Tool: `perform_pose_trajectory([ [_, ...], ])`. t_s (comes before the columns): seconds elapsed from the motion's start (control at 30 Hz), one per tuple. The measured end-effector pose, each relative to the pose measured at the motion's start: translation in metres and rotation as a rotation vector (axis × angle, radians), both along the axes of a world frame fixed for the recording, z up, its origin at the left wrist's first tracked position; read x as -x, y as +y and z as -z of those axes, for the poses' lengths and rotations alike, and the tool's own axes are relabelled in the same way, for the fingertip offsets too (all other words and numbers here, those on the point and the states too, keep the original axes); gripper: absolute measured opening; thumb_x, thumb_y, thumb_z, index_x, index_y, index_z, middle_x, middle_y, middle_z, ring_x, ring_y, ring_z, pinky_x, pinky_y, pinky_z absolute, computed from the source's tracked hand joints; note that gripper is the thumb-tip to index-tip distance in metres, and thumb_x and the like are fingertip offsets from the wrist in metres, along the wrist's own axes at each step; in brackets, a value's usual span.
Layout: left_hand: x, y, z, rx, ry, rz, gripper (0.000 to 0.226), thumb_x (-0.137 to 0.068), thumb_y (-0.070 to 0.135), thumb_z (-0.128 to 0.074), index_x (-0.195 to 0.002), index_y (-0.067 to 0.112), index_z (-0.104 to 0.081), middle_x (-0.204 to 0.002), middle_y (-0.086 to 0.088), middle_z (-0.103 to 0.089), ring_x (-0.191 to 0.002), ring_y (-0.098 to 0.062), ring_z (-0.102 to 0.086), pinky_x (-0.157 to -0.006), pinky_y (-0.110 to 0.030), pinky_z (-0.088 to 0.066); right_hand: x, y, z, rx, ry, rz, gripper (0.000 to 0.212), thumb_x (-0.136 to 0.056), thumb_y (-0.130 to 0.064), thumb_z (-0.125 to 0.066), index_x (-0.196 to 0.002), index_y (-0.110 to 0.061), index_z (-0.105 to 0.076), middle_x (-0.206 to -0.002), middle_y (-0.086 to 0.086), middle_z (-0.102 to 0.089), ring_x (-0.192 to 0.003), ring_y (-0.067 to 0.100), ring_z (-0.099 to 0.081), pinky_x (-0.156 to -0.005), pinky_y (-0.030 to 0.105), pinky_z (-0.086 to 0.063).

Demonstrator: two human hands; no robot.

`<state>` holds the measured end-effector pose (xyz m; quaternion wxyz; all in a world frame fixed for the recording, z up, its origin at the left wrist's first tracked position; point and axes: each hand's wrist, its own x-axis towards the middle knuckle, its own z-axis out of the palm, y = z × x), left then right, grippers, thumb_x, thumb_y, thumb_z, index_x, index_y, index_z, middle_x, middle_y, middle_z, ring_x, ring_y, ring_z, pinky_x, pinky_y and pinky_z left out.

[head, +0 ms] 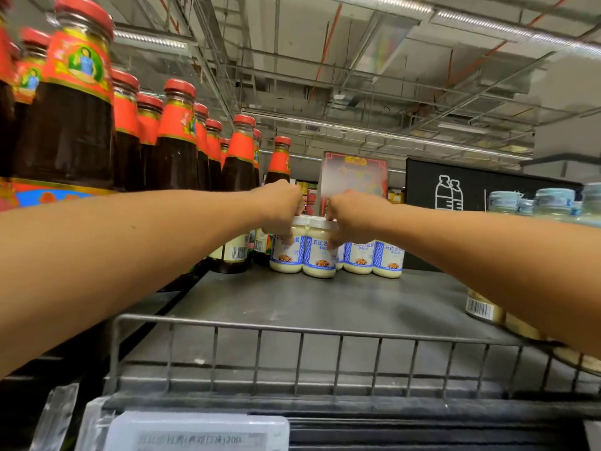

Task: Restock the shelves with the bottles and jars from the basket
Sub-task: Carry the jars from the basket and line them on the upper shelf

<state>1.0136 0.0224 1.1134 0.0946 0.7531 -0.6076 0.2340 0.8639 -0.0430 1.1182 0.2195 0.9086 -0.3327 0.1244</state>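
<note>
Cream-filled jars (320,255), white lids, blue-patterned labels. Upright in a tight cluster. Far back on grey shelf (292,307).

Glossy glass jars (319,255); matt grey shelf (325,301); metal wire rail (302,333).

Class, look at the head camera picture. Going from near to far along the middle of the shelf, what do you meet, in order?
Price tag → wire shelf rail → bare grey shelf → white jars held by the left hand and right hand → red display card behind.
</note>
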Motion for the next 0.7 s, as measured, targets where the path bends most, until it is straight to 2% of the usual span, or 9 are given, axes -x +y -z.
perform_pose_trajectory([
  [0.1, 0.001, -0.003, -0.002, -0.021, -0.009, -0.016, 0.061, -0.067, 0.040, -0.090, -0.114, 0.009, -0.067, -0.087, -0.004, -0.071, -0.070, -0.015, -0.067, -0.065, -0.031, -0.060, -0.006, -0.006, -0.001, 0.016, -0.012, 0.013, 0.057, -0.073, -0.045, -0.085, -0.113, -0.011, -0.062, -0.102, 0.009, -0.064, -0.082, 0.025, -0.056, -0.074, 0.039, -0.055],
  [0.17, 0.001, -0.003, -0.003, -0.027, -0.033, -0.018, 0.060, -0.068, 0.040, -0.089, -0.115, 0.010, -0.067, -0.090, -0.004, -0.071, -0.075, -0.016, -0.066, -0.065, -0.029, -0.058, -0.010, -0.007, -0.002, 0.026, -0.006, 0.013, 0.057, -0.072, -0.044, -0.086, -0.111, -0.010, -0.061, -0.092, 0.006, -0.058, -0.072, 0.020, -0.051, -0.056, 0.030, -0.043],
  [0.2, 0.001, -0.003, -0.003, -0.029, -0.034, -0.018, 0.060, -0.068, 0.040, -0.089, -0.115, 0.010, -0.067, -0.094, -0.005, -0.070, -0.080, -0.018, -0.066, -0.068, -0.030, -0.057, -0.011, -0.006, -0.003, 0.028, 0.001, 0.011, 0.058, -0.072, -0.044, -0.087, -0.112, -0.009, -0.061, -0.089, 0.004, -0.055, -0.072, 0.019, -0.050, -0.054, 0.029, -0.038],
  [0.27, 0.003, -0.002, -0.002, -0.039, -0.040, -0.018, 0.060, -0.069, 0.040, -0.088, -0.116, 0.010, -0.066, -0.099, -0.006, -0.070, -0.087, -0.021, -0.066, -0.070, -0.031, -0.057, -0.012, -0.006, -0.002, 0.035, 0.008, 0.008, 0.059, -0.072, -0.044, -0.086, -0.112, -0.009, -0.062, -0.086, 0.003, -0.055, -0.077, 0.020, -0.050, -0.058, 0.030, -0.039],
  [0.33, 0.004, 0.001, -0.001, -0.041, -0.033, -0.014, 0.062, -0.070, 0.039, -0.088, -0.119, 0.010, -0.065, -0.101, -0.007, -0.069, -0.088, -0.022, -0.066, -0.073, -0.033, -0.057, -0.011, -0.007, -0.001, 0.037, 0.013, 0.012, 0.058, -0.073, -0.046, -0.086, -0.111, -0.009, -0.063, -0.093, 0.007, -0.062, -0.081, 0.023, -0.053, -0.063, 0.031, -0.044],
  [0.47, 0.010, 0.006, -0.005, -0.018, 0.086, 0.053, 0.067, -0.073, 0.036, -0.087, -0.127, 0.009, -0.058, -0.087, -0.005, -0.066, -0.079, -0.021, -0.068, -0.076, -0.037, -0.059, -0.010, -0.006, -0.009, 0.026, 0.011, -0.005, 0.060, -0.076, -0.049, -0.083, -0.117, -0.009, -0.062, -0.106, 0.010, -0.069, -0.090, 0.028, -0.064, -0.079, 0.040, -0.057],
  [0.53, 0.015, 0.009, -0.008, 0.010, 0.151, 0.113, 0.069, -0.075, 0.035, -0.086, -0.131, 0.010, -0.056, -0.089, -0.003, -0.066, -0.084, -0.024, -0.070, -0.075, -0.036, -0.058, -0.008, 0.001, -0.017, 0.013, -0.029, -0.048, 0.059, -0.080, -0.048, -0.079, -0.122, -0.011, -0.060, -0.107, 0.010, -0.069, -0.091, 0.031, -0.069, -0.081, 0.045, -0.059],
  [0.6, 0.021, 0.013, -0.008, 0.051, 0.180, 0.171, 0.060, -0.078, 0.035, -0.083, -0.127, 0.012, -0.058, -0.090, 0.000, -0.063, -0.081, -0.020, -0.066, -0.069, -0.029, -0.052, -0.004, 0.012, -0.023, 0.033, -0.054, -0.100, 0.052, -0.084, -0.046, -0.075, -0.121, -0.013, -0.061, -0.105, 0.011, -0.069, -0.090, 0.033, -0.069, -0.078, 0.047, -0.060],
  [0.7, 0.028, 0.021, -0.003, 0.107, 0.211, 0.252, 0.041, -0.083, 0.031, -0.077, -0.118, 0.015, -0.063, -0.103, -0.002, -0.067, -0.069, -0.007, -0.057, -0.071, -0.027, -0.047, 0.008, 0.028, -0.024, 0.060, -0.099, -0.142, 0.042, -0.088, -0.041, -0.070, -0.117, -0.012, -0.064, -0.103, 0.011, -0.070, -0.089, 0.030, -0.067, -0.078, 0.043, -0.057],
])
